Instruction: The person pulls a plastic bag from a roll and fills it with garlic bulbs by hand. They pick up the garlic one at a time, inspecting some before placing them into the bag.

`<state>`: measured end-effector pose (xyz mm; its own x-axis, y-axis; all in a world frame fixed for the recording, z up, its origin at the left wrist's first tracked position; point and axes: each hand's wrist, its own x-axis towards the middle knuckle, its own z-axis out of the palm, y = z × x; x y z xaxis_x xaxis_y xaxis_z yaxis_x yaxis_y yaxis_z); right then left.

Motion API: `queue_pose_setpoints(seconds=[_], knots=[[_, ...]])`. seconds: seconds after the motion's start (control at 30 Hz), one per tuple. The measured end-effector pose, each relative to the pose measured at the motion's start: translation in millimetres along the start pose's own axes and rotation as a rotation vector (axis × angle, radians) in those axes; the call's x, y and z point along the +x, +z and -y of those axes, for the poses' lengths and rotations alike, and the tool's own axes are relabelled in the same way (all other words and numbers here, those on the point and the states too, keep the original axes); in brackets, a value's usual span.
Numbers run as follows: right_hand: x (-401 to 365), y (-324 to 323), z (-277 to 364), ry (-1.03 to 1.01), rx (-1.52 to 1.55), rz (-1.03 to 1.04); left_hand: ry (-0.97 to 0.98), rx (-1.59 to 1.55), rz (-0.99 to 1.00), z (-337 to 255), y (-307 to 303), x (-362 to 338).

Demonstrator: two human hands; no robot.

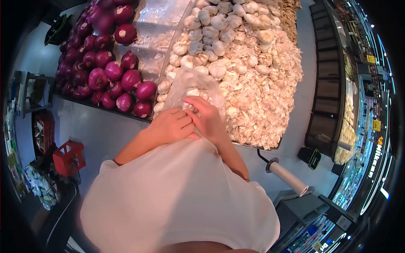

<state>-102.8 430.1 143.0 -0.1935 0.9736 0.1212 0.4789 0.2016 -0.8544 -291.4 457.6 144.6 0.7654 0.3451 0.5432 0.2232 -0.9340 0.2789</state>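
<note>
A clear plastic bag [179,86] with a few pale garlic bulbs showing inside lies on the near edge of the garlic pile [249,84]. My left hand [174,123] is closed at the near end of the bag, its fingers curled under and partly hidden. Touching it from the right, my right hand [204,115] is bent with thumb and fingers pinched together at the bag's gathered end. The exact grip on the plastic is covered by my fingers. Around the bag are whole garlic bulbs [217,69] and loose papery skins.
Red onions [101,76] fill the bin to the left, beside a bare dimpled liner [154,31]. A bag roll [289,179] sticks out at the lower right. Red crates [69,158] stand at the left, and dark shelving [325,84] runs along the right.
</note>
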Motion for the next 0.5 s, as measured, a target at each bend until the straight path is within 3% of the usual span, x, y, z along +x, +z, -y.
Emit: queue_pose_setpoints(seconds=[0.03,0.17,0.37,0.5], knots=[[0,1,-6,-0.088,-0.045,0.006,0.016,0.009,-0.054,-1,-1,2],[-6,1,-9,-0.036,-0.18,0.046,0.014,0.008,-0.19,2,-5,8],[-14,-2,-30,-0.03,-0.435,0.003,-0.117,0.009,0.029,0,-15,31],[-23,3,-42,-0.008,-0.483,-0.028,-0.056,0.003,0.253,2,-12,35]])
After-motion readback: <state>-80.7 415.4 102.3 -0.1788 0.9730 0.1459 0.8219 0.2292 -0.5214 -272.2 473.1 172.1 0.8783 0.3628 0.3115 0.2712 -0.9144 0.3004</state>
